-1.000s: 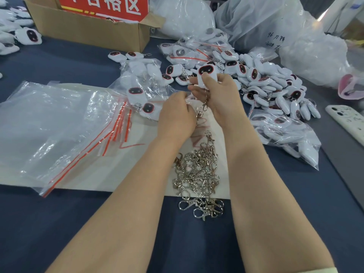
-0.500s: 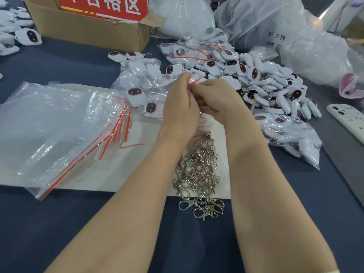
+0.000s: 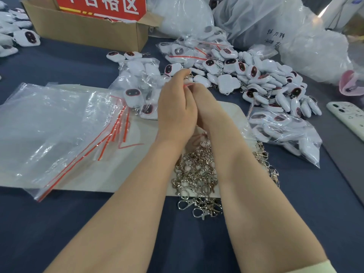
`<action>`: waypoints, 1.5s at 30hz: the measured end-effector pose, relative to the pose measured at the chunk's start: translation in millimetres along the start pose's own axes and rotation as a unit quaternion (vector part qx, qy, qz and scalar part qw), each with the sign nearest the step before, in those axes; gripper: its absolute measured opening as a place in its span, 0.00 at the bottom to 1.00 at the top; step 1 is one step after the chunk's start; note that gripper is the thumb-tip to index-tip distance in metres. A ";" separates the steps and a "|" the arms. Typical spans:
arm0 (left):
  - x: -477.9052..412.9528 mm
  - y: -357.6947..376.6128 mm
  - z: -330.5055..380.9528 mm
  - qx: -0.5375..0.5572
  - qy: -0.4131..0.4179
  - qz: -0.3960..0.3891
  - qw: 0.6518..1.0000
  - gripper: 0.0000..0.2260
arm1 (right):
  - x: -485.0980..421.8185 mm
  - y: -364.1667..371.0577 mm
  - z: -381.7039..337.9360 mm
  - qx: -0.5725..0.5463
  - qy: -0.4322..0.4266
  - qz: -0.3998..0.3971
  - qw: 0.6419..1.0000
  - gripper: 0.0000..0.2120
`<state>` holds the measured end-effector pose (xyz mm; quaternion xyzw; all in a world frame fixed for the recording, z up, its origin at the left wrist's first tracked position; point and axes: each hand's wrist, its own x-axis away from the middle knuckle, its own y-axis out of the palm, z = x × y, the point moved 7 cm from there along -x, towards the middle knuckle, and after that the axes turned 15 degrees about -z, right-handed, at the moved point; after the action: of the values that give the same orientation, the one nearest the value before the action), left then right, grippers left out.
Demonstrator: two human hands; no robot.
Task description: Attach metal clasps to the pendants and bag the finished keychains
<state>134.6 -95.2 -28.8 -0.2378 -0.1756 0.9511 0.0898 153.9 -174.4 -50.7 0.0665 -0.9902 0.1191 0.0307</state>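
The left hand [image 3: 175, 109] and right hand [image 3: 206, 103] fingers pinch a red-striped clear plastic bag [image 3: 187, 85]; silver metal clasps [image 3: 197, 170] lie heaped at six o'clock.

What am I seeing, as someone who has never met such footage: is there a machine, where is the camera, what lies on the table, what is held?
No machine: a person works bare-handed, filmed by a camera on their head looking down. The left hand and right hand meet and pinch a small item with a red edge, mostly hidden. On the dark blue table lie metal clasps, white pendants, empty clear zip bags, a filled bag, a cardboard box and a phone.
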 end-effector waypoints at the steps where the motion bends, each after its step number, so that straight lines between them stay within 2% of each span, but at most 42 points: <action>1: -0.6 -1.0 -2.4 0.013 -0.006 0.005 1.000 0.21 | -0.8 1.9 -1.1 0.002 -0.005 -0.028 1.000 0.16; 3: -1.9 -0.9 -6.7 0.034 -0.015 0.006 0.999 0.20 | -0.2 0.3 -4.0 -0.026 -0.018 -0.081 0.996 0.15; 5: -3.1 0.8 -10.5 0.043 -0.019 0.001 0.999 0.19 | 3.8 -11.8 -9.4 -0.050 -0.018 -0.052 0.997 0.15; 8: -5.1 5.3 -19.9 0.037 -0.044 -0.013 0.998 0.16 | 9.9 -51.5 -9.9 0.019 0.001 0.153 0.988 0.12; 10: -6.8 12.1 -29.0 0.012 -0.079 -0.047 0.996 0.16 | 14.1 -64.5 -4.6 0.143 0.035 0.240 0.959 0.12; 12: -7.3 18.8 -34.3 -0.022 -0.096 -0.083 0.992 0.15 | 12.6 -57.9 7.0 0.269 0.083 0.217 0.935 0.14; 15: -7.3 22.6 -33.3 -0.041 -0.092 -0.106 0.989 0.14 | -0.6 -40.5 17.9 0.397 0.110 0.122 0.903 0.13; 19: -7.7 22.2 -32.5 -0.058 -0.083 -0.108 0.989 0.15 | -7.2 -32.4 23.1 0.445 0.136 0.078 0.881 0.16; 22: -6.7 21.8 -32.3 -0.060 -0.081 -0.106 0.989 0.14 | -2.9 -29.0 25.9 0.482 0.143 0.080 0.860 0.17; 24: -6.8 21.3 -32.0 -0.058 -0.079 -0.104 0.990 0.13 | -2.2 -29.1 24.6 0.482 0.132 0.095 0.861 0.19; 26: -7.2 21.1 -31.6 -0.057 -0.074 -0.102 0.990 0.11 | -0.5 -33.6 21.2 0.410 0.101 0.136 0.896 0.22; 29: -6.6 22.9 -30.8 -0.062 -0.071 -0.107 0.990 0.11 | 8.5 -49.8 19.5 0.232 0.056 0.247 0.939 0.19; 33: -5.7 22.4 -29.8 -0.061 -0.065 -0.109 0.990 0.11 | 18.9 -61.9 22.9 0.089 0.019 0.343 0.935 0.14; 37: -5.7 22.0 -29.4 -0.066 -0.066 -0.107 0.990 0.11 | 28.0 -74.6 32.9 -0.097 -0.031 0.410 0.906 0.05; 41: -5.8 21.7 -28.6 -0.067 -0.067 -0.107 0.990 0.11 | 26.0 -80.2 39.6 -0.208 -0.057 0.399 0.891 0.09; 43: -5.6 21.7 -28.7 -0.066 -0.067 -0.108 0.990 0.11 | 17.7 -76.0 40.5 -0.292 -0.088 0.355 0.884 0.08; 45: -6.0 21.7 -28.7 -0.068 -0.066 -0.107 0.990 0.11 | 11.4 -70.0 39.8 -0.354 -0.109 0.308 0.876 0.10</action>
<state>151.8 -108.4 -58.1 -0.1602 -0.2700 0.9353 0.1629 150.6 -252.7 -72.2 -0.2444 -0.9337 -0.2439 -0.0946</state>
